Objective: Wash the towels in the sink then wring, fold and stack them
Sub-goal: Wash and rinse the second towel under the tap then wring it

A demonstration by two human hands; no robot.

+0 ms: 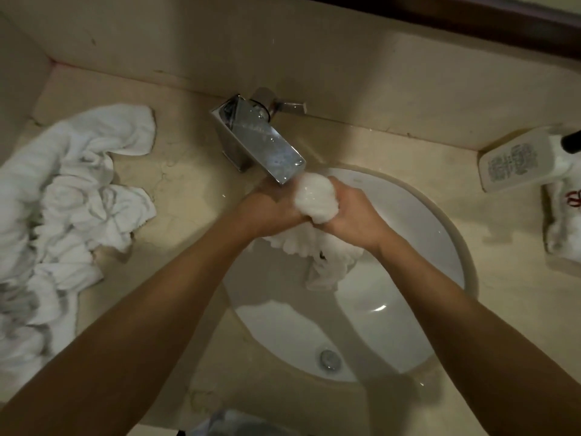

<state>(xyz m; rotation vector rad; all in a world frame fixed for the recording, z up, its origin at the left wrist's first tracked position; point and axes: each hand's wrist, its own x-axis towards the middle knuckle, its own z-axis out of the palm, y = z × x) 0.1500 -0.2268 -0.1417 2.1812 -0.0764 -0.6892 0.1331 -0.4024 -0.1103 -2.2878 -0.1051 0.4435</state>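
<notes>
Towel (316, 201), white and soaked, is bunched between both hands directly under the mouth of the chrome faucet (261, 141), above the back part of the white sink (440, 247); the upper wad of cloth bulges out between the hands, and the rest hangs down below them in scalloped folds into the basin. Left hand (272, 207) grips the towel from the left side, its fingers curled round the cloth and partly hidden beneath the spout. Right hand (350, 212) grips it from the right, thumb and fingers wrapped round the wad, knuckles toward the camera. The two hands sit close together, nearly touching at the heels. Both bare forearms reach up from the lower corners of the view. At the bottom of the basin lies the metal drain (330, 360). On the beige counter (188, 190) to the left of the sink a heap of crumpled white towels (63, 209) stretches from near the back wall toward the front edge. On the far right of the counter a white bottle (515, 162) with printed text lies on its side, and just in front of it rests another white cloth (564, 228) with a red mark on it
</notes>
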